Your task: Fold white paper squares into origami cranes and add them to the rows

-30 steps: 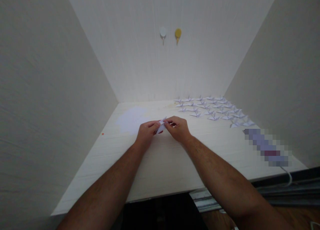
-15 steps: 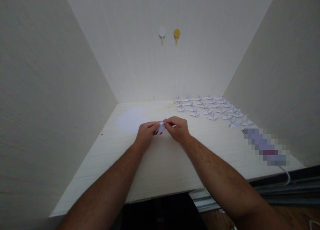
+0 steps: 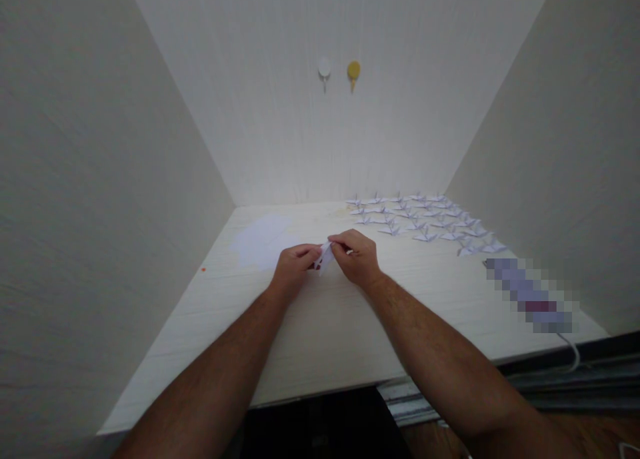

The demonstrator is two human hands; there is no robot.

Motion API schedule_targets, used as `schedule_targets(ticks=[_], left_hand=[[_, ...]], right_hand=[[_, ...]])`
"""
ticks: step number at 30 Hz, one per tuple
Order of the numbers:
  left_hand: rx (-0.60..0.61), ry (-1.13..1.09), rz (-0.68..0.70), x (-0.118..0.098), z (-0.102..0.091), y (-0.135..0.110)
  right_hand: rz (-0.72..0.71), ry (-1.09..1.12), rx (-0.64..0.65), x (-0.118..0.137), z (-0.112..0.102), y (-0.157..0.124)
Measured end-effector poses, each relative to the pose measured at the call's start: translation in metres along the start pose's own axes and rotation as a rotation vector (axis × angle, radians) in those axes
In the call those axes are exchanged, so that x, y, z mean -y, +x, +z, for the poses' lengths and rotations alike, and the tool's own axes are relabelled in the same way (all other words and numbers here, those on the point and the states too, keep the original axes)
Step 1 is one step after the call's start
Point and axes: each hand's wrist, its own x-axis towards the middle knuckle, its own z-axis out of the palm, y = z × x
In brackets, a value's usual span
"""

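Observation:
Between my two hands is a small piece of folded white paper (image 3: 325, 259), held a little above the tabletop. My left hand (image 3: 295, 267) pinches its left side between thumb and fingers. At its upper right, my right hand (image 3: 356, 256) grips it with thumb and forefinger. Parts of the paper are hidden behind my fingers. Several white paper cranes (image 3: 425, 234) stand in rows at the back right of the table. White paper sheets (image 3: 260, 240) lie spread beyond my left hand.
The pale wooden tabletop (image 3: 330, 339) is enclosed by walls on three sides. A blurred-out long object (image 3: 530, 296) with a white cord (image 3: 574, 352) lies near the right edge. White (image 3: 325, 68) and yellow hooks (image 3: 354, 70) are on the back wall. An orange speck (image 3: 203, 270) is at left.
The folded paper has turned between my fingers, and a longer flap now points down toward me. My right fingertips have shifted slightly up along it. My left hand stays nearly in place.

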Motion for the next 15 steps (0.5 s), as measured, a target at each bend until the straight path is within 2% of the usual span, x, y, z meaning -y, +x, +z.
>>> schedule_targets(ticks=[7, 12, 15], left_hand=[[0.015, 0.065, 0.029, -0.0021, -0.0004, 0.0], [-0.119, -0.049, 0.02, -0.0002, -0.0004, 0.0014], [-0.144, -0.075, 0.011, -0.0014, 0.0012, 0.0005]], right_hand=[[0.134, 0.037, -0.003, 0.0026, 0.0015, -0.0001], [0.309, 0.07, 0.076, 0.0067, 0.0043, -0.0015], [0.334, 0.087, 0.132, 0.0077, 0.006, -0.0024]])
